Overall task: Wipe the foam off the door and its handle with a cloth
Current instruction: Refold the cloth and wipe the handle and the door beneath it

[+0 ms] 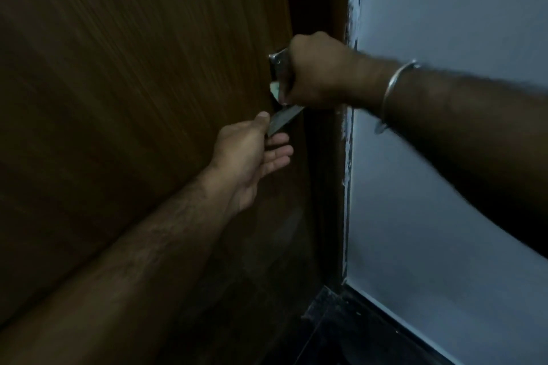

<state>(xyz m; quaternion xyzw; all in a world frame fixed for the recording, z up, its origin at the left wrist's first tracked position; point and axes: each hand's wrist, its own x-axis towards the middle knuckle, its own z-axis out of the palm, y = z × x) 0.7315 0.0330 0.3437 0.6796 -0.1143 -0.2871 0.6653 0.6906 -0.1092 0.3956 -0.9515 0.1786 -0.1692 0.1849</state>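
Observation:
A dark brown wooden door [148, 98] fills the left of the view. Its metal handle [278, 64] sits at the door's right edge, and a lever end [286, 118] sticks out below. My right hand [320, 74] is closed over the handle's middle, and a pale green bit of cloth [274, 91] peeks out beside its fingers. My left hand [246, 151] pinches the lever end between thumb and fingers. The dim, blurred frame does not show any foam.
A dark door frame [323, 172] runs down beside the door, with a pale blue-grey wall [444, 24] to its right. A dark floor [341, 329] shows at the bottom. A metal bangle [394, 89] is on my right wrist.

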